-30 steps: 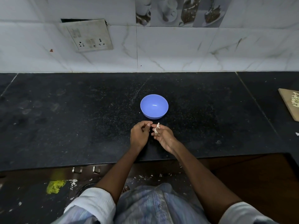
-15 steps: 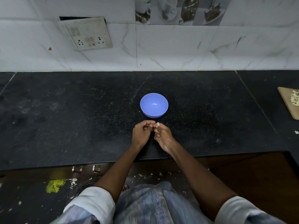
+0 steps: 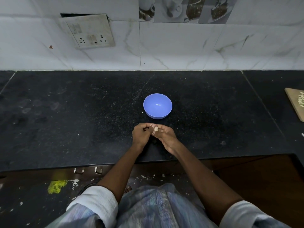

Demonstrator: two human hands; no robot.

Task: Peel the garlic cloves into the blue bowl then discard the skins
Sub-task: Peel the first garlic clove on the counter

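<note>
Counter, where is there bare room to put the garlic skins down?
The counter is bare left of the blue bowl, out to the far edge, and also between bowl and wooden board. It is crowded just in front of the bowl, where the left hand and right hand grip the garlic clove.

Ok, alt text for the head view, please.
Two hands, left hand and right hand, pinch a garlic clove together above a black countertop, just in front of an empty blue bowl. White tiled wall behind.
</note>
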